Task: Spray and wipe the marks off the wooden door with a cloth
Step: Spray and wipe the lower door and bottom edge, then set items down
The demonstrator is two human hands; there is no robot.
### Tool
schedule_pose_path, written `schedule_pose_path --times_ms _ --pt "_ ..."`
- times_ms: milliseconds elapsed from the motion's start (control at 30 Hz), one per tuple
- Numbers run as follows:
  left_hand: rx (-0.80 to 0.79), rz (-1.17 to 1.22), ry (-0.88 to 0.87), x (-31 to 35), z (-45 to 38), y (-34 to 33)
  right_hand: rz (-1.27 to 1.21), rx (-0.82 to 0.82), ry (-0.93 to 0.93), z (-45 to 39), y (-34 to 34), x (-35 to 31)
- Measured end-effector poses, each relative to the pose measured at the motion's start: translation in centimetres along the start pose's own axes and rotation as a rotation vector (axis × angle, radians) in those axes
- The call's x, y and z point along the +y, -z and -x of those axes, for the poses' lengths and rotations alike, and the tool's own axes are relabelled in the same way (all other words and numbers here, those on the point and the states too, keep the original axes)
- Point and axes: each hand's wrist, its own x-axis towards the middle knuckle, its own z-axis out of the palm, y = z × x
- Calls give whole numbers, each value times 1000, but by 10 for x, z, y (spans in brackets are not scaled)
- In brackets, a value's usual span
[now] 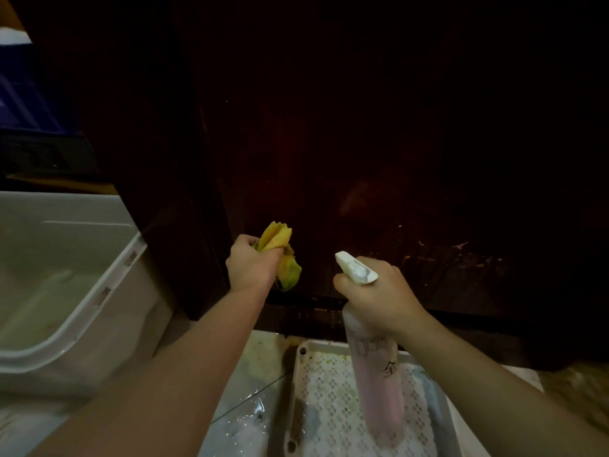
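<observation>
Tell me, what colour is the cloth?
The cloth is yellow with some green, seen in the head view.

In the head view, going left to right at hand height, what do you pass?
White bin → left hand → yellow cloth → spray bottle → right hand → marks on the door.

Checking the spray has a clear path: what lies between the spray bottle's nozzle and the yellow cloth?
In the head view, nothing: only bare dark wooden door shows between the spray bottle nozzle and the yellow cloth.
</observation>
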Motion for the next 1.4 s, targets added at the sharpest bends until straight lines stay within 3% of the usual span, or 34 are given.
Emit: schedule_pose_path --times_ms 133,367,567,867,1100,1233,1400 --pt "-21 -18 -9 -2 0 2 -83 -104 40 0 -6 -4" --pt "-3 -45 37 -10 -6 11 84 -26 60 1 -20 0" --pt "28 -11 69 -12 -9 17 4 -199 7 4 -25 4" --pt "0 66 -56 4 4 18 8 118 71 6 -20 7" --pt "-59 70 -287 20 21 9 -133 103 102 5 -12 3" --pt "-87 31 -344 24 26 2 1 160 92 11 -11 10" --pt "-87 59 -343 27 30 -7 138 50 26 23 -3 29"
